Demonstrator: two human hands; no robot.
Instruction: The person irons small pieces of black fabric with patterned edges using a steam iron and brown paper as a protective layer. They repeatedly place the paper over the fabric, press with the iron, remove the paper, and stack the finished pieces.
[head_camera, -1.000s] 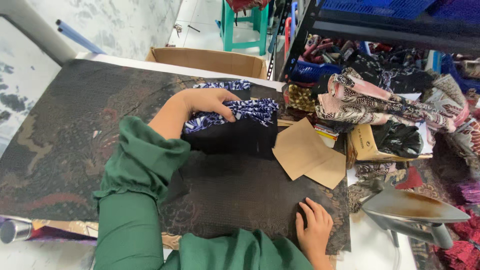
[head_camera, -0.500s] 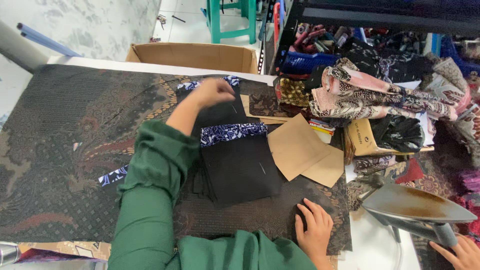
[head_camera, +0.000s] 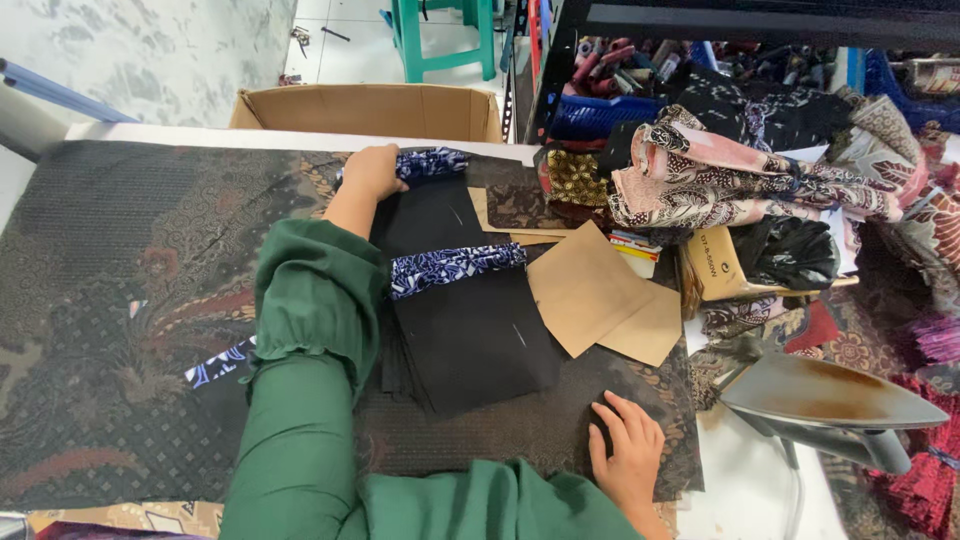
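Head view: left hand (head_camera: 372, 170) over half-hidden blue-patterned cloth (head_camera: 432, 162).

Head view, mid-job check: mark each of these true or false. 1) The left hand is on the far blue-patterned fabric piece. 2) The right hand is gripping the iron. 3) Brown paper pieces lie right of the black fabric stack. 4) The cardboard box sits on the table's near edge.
1) True: the left hand rests on the far blue-patterned fabric piece.
2) False: the right hand lies flat on the dark table cover, apart from the iron.
3) True: the brown paper pieces lie right of the black fabric stack.
4) False: the cardboard box stands beyond the far edge.
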